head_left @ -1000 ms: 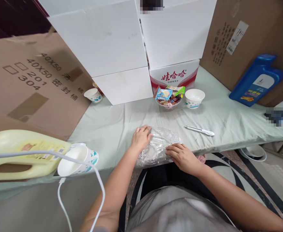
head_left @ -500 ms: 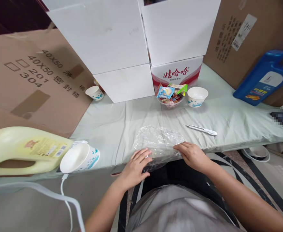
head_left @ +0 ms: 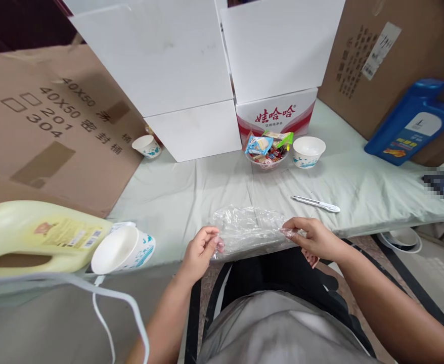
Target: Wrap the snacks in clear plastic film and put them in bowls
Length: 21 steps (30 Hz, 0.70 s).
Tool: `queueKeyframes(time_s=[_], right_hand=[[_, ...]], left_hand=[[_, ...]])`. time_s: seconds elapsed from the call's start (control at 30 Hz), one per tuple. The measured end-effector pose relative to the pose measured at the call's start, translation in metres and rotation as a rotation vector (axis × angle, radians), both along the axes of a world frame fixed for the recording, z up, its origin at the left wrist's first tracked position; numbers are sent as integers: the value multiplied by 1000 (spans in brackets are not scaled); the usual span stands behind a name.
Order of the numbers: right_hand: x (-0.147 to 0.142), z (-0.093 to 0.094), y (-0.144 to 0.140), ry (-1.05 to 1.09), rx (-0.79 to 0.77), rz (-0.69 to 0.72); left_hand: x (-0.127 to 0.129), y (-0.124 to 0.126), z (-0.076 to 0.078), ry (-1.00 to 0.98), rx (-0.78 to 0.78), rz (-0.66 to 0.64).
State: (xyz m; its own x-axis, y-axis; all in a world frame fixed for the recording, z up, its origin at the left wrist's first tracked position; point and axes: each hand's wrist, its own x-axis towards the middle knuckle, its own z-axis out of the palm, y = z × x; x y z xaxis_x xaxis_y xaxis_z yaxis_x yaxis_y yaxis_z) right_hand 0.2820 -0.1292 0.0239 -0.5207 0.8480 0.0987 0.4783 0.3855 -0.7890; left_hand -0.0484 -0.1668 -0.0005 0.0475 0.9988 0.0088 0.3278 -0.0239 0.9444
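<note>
A crumpled clear plastic bag (head_left: pixel 249 230) lies at the near edge of the pale green covered table (head_left: pixel 191 192). My left hand (head_left: pixel 201 250) pinches its left end, and my right hand (head_left: pixel 313 237) pinches its right end, so the bag is stretched between them. Behind the bag, a silver pen-like tool (head_left: pixel 316 203) rests on the cloth. Further back stand a bowl of wrapped snacks (head_left: pixel 268 149) and an empty white paper bowl (head_left: pixel 308 151).
White boxes (head_left: pixel 157 65) and a red-printed carton (head_left: pixel 277 115) are stacked at the back. Brown cardboard (head_left: pixel 51 121) leans at left. A yellow jug (head_left: pixel 36 237) and a tipped paper cup (head_left: pixel 121 248) lie near left; a blue bottle (head_left: pixel 411 124) lies right. A white cable (head_left: pixel 104 313) hangs close.
My left hand slid from the top of the bag to its near left edge and now pinches it. My right hand shifted right to the bag's right end, lifting it slightly.
</note>
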Motion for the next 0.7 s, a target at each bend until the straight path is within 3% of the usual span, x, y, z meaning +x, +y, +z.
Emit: queueKeyframes(time_s=[0.2, 0.37, 0.47, 0.57, 0.7], right_hand=[[-13, -3, 11, 3, 4, 220], [-21, -17, 20, -99, 238, 44], [-23, -17, 16, -33, 291, 38], [-28, -11, 10, 52, 193, 160], [-37, -6, 4, 45, 103, 331]], left_hand=[[2, 11, 3, 164, 3, -66], [0, 21, 16, 189, -65, -146], [-7, 37, 20, 264, 87, 9], [-9, 60, 17, 409, 149, 125], [5, 86, 4, 769, 105, -110]])
